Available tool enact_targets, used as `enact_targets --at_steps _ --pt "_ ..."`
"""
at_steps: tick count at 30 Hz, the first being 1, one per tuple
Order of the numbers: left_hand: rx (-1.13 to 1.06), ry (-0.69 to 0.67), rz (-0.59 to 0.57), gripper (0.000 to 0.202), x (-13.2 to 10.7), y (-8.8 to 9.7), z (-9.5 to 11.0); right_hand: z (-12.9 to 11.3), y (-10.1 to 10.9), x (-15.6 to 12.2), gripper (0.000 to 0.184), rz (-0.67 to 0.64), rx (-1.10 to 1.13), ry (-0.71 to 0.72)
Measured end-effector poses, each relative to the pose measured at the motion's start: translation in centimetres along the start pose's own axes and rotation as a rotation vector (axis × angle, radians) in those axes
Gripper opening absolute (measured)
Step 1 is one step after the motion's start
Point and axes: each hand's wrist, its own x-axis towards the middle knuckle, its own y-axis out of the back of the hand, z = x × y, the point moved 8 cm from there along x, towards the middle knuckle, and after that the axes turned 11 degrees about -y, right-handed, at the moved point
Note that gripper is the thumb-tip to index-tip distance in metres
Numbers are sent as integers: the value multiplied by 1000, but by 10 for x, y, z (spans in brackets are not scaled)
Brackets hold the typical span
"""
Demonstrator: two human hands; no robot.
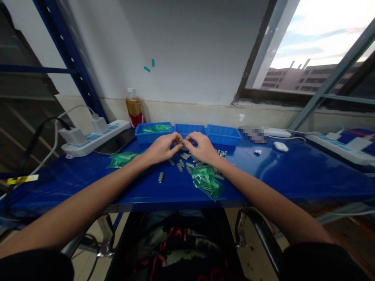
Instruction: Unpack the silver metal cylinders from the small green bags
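Observation:
My left hand (164,147) and my right hand (202,148) meet over the table, fingertips nearly touching. Both are closed in a pinch around something small, mostly hidden by the fingers. Below them lie several short grey metal cylinders (179,167) in a loose pile. One metal cylinder (161,177) rests apart, nearer the front edge. A green plastic bag (207,182) with small metal pieces inside lies by my right wrist. Another green bag (122,159) is partly behind my left forearm. Smaller shiny metal parts (222,153) sit beyond my right hand.
Three blue bins stand along the wall: a left bin (140,136) holding green bags, a middle bin (190,128) and a right bin (224,136). A bottle (134,107), phone (117,141) and power strip (96,136) are left; an earbud case (280,146) is right.

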Motion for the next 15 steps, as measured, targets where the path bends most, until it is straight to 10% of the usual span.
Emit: enact_targets --at_steps 9,15 --pt "25 -30 -71 28 0 -5 -3 -14 3 -7 20 -40 -101 199" --pt "78 11 -84 30 2 -6 -12 6 22 6 22 81 -102 88"
